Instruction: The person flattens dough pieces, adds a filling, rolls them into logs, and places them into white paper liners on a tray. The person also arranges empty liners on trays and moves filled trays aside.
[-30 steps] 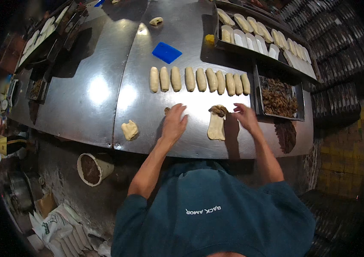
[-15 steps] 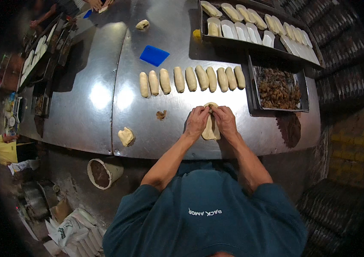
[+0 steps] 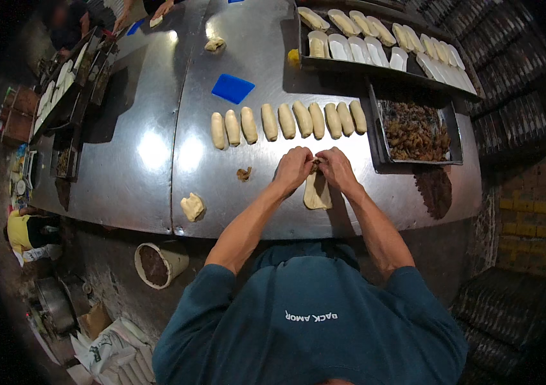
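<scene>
Dough strip [image 3: 316,194] has both hands [image 3: 294,168] angled inward at its far end

Cream bucket [image 3: 178,262], white sacks [image 3: 113,346], yellow shirt [image 3: 18,232]

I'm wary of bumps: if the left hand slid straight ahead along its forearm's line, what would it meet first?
The left hand would probably meet the row of dough rolls first, near the middle of the row; its height is hard to judge.
</scene>
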A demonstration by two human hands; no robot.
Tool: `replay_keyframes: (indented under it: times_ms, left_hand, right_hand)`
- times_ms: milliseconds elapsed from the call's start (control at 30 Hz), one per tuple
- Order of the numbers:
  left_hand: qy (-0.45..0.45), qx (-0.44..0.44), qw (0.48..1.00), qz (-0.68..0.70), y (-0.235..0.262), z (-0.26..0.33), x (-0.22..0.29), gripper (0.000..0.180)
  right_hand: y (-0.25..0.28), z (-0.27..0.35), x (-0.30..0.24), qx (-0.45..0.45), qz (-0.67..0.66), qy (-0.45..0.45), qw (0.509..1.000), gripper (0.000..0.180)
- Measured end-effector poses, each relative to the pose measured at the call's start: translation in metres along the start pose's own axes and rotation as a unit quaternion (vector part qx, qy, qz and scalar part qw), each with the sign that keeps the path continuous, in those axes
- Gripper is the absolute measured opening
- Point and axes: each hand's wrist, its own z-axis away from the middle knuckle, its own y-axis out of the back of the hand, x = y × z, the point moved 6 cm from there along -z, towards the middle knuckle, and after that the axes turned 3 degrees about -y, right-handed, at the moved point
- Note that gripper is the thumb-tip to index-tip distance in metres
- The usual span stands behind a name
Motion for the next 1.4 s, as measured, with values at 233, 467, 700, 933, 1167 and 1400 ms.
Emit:
replay_keyframes:
  times_ms: [233, 467, 700, 933, 1167, 1400]
  left_hand:
    - [-0.154, 0.090, 0.973, -0.150, 0.003, 0.081, 0.062, 0.024]
    - [-0.142, 0.054, 0.982, -0.108, -0.004, 0.085, 0.049, 0.027]
    - [-0.142, 0.019, 0.984, -0.106, -0.014, 0.107, 0.055, 0.024]
    - [-0.220, 0.055, 0.963, -0.144, -0.011, 0.130, 0.075, 0.020]
    - [-0.163, 0.043, 0.980, -0.110, -0.012, 0.134, 0.064, 0.023]
    - [-0.182, -0.032, 0.974, -0.134, -0.022, 0.156, 0.074, 0.024]
  right_hand:
    - [0.000, 0.071, -0.048, 0.137, 0.144, 0.081, 0.977, 0.028]
    - [0.005, 0.077, -0.042, 0.092, 0.076, -0.020, 0.993, 0.032]
    - [-0.019, 0.107, -0.035, -0.007, 0.095, -0.058, 0.994, 0.039]
    - [-0.009, 0.123, -0.055, 0.124, 0.184, 0.038, 0.974, 0.041]
    - [-0.021, 0.149, -0.046, 0.144, 0.150, -0.036, 0.977, 0.036]
    - [-0.014, 0.121, -0.058, -0.041, 0.091, -0.103, 0.990, 0.020]
